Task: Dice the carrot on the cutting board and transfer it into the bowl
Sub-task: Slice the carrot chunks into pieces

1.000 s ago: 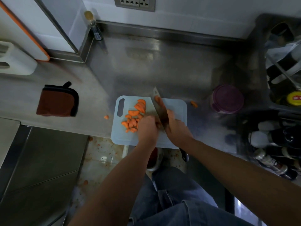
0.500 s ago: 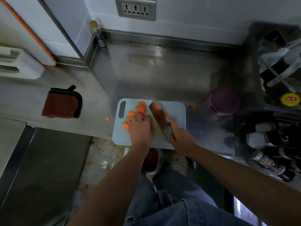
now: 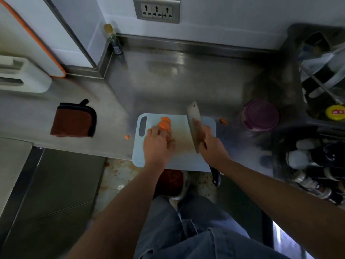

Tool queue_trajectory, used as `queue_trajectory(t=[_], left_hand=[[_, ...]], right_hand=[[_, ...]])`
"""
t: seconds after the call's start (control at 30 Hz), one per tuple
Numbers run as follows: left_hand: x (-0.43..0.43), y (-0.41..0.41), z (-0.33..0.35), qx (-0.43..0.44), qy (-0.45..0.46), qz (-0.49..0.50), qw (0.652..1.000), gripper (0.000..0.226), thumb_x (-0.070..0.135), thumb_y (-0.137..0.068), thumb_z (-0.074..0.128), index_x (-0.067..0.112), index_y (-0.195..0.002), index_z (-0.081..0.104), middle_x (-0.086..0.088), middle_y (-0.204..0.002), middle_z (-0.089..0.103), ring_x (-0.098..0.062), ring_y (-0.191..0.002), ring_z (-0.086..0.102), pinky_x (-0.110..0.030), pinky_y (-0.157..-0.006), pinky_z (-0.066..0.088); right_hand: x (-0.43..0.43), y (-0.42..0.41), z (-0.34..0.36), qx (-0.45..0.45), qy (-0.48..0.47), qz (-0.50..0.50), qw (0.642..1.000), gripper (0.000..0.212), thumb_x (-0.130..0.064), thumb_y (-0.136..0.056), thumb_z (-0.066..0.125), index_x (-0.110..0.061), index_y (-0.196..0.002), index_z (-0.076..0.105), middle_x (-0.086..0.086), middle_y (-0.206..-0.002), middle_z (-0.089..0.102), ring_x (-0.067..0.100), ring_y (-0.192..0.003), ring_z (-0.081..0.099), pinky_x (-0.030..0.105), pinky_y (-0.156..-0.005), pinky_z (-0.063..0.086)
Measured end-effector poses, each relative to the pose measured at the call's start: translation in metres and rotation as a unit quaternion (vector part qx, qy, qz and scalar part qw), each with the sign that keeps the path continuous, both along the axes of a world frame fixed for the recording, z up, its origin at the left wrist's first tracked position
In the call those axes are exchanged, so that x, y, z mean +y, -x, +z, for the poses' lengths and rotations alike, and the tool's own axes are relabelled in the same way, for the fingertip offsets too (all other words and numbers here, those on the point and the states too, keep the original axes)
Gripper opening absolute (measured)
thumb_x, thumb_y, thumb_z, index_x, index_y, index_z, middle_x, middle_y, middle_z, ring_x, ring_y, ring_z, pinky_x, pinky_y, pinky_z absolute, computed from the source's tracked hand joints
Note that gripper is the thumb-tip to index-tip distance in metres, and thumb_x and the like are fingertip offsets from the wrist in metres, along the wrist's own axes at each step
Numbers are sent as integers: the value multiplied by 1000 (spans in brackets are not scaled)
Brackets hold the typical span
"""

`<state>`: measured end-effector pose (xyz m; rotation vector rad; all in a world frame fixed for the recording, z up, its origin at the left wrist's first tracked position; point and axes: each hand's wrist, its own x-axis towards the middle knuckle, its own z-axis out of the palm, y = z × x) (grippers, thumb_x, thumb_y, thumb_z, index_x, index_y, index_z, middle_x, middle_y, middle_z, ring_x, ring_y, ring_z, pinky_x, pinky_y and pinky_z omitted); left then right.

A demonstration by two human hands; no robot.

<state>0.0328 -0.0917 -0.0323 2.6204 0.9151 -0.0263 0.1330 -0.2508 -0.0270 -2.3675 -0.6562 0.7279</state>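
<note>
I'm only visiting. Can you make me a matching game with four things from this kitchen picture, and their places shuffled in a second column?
1 cleaver
2 carrot slices
3 purple-lidded tub
4 brown cloth pad

A counter, left of the cutting board
B in the right hand
C on the board, by the left hand
D counter, right of the board

Pairs: 1-B, 2-C, 3-D, 4-A

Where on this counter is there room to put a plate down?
Widest bare steel: the counter behind the cutting board, between back wall and purple-lidded tub. A narrower strip: between brown cloth and board. Crowded: the board, with left hand holding carrot slices, right hand gripping the cleaver; bottles fill the right.
</note>
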Motion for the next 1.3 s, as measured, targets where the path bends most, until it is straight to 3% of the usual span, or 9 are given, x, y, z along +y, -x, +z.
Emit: queue_trajectory(t=[0.07,0.13,0.23,0.33,0.47,0.6,0.77,0.93,1.3], left_hand=[[10,-7,5,-29,17,52,998,30,33,-94,57,14,-117,60,-7,-123,50,-24,-121,41,-33,-93,43],[19,-17,8,-35,36,75,996,30,25,-94,57,12,-121,58,-9,-125,49,-25,-123,43,-33,-96,41],[30,-29,12,-41,78,66,994,17,20,-93,57,13,-105,66,-5,-104,55,-19,-96,55,-23,-81,45],[35,-34,14,-39,102,68,992,10,15,-92,60,16,-98,68,3,-97,54,-3,-73,46,-11,-67,32],[43,-29,10,-21,89,24,996,14,23,-93,58,15,-101,66,-2,-96,62,-17,-91,59,-21,-74,36],[50,-26,10,17,21,-90,996,19,22,-97,51,14,-107,65,-4,-105,60,-20,-101,51,-25,-79,36],[54,-30,12,44,-12,-132,990,19,23,-94,50,16,-107,62,-3,-108,61,-20,-105,49,-27,-83,38],[55,-28,18,77,-17,-182,980,35,31,-86,62,16,-117,57,-3,-112,60,-22,-108,49,-33,-88,41],[54,-31,19,70,-37,-221,972,27,24,-93,51,20,-119,57,0,-123,54,-20,-116,47,-34,-92,40]], right_hand=[[4,1,3,-3,-10,17,1000,69,-1,-92,42,-23,-151,16,-1,-56,44,17,-44,43,19,-38,31],[9,1,2,-2,1,15,1000,68,-1,-92,41,-21,-151,15,-7,-57,43,9,-45,41,16,-40,28],[17,2,-4,28,20,-14,999,66,-6,-94,41,-17,-152,12,-3,-64,50,12,-49,47,28,-44,36],[22,4,-3,43,44,-19,998,69,-11,-95,40,-20,-153,5,0,-76,53,12,-55,48,28,-50,38],[26,3,-2,50,34,-23,998,69,-10,-95,41,-19,-153,5,2,-75,53,15,-57,50,34,-55,43],[27,0,-3,50,32,-19,998,68,-10,-95,40,-16,-153,6,10,-79,61,25,-64,60,46,-61,54],[28,0,-3,55,36,-16,998,69,-9,-95,40,-14,-154,4,8,-77,57,15,-57,50,32,-54,40],[27,-1,-3,56,36,-11,998,68,-10,-96,40,-12,-153,4,22,-103,61,22,-71,54,43,-68,51],[21,-2,-2,54,38,-4,998,70,-12,-95,41,-16,-154,3,12,-86,60,19,-65,54,40,-62,50]])
